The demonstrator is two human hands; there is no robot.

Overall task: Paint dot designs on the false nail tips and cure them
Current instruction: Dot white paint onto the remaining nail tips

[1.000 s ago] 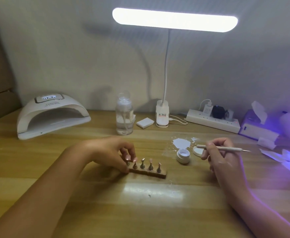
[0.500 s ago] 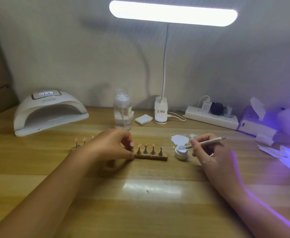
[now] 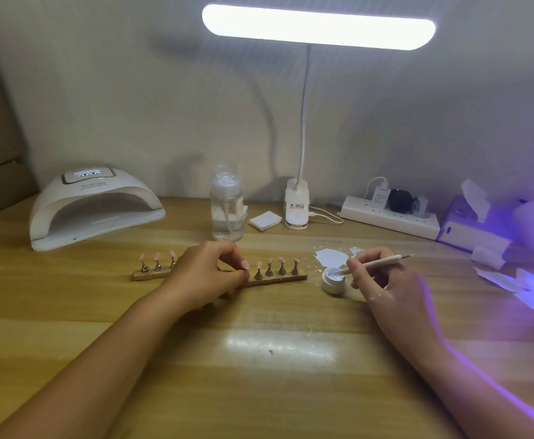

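A long wooden nail stand (image 3: 286, 278) lies across the table's middle, carrying several pink false nail tips (image 3: 281, 260) on metal pegs. My left hand (image 3: 208, 275) covers its middle and pinches it between thumb and fingers. To the right sits a small white gel pot (image 3: 332, 282), open. My right hand (image 3: 383, 280) grips a white dotting pen (image 3: 378, 263), whose tip dips into the pot. The white curing lamp (image 3: 91, 207) stands at the back left, its display lit.
A clear pump bottle (image 3: 226, 210), a white pad (image 3: 265, 220) and a desk lamp's base (image 3: 296, 205) stand behind the stand. A power strip (image 3: 389, 218) and a tissue box (image 3: 468, 226) lie at the back right. White smear (image 3: 330, 256) on the table; crumpled wipes (image 3: 519, 280) at right.
The pen's tip swung down from level in the air into the gel pot. The view shifted, so the stand's left end with three tips now shows beside my left hand.
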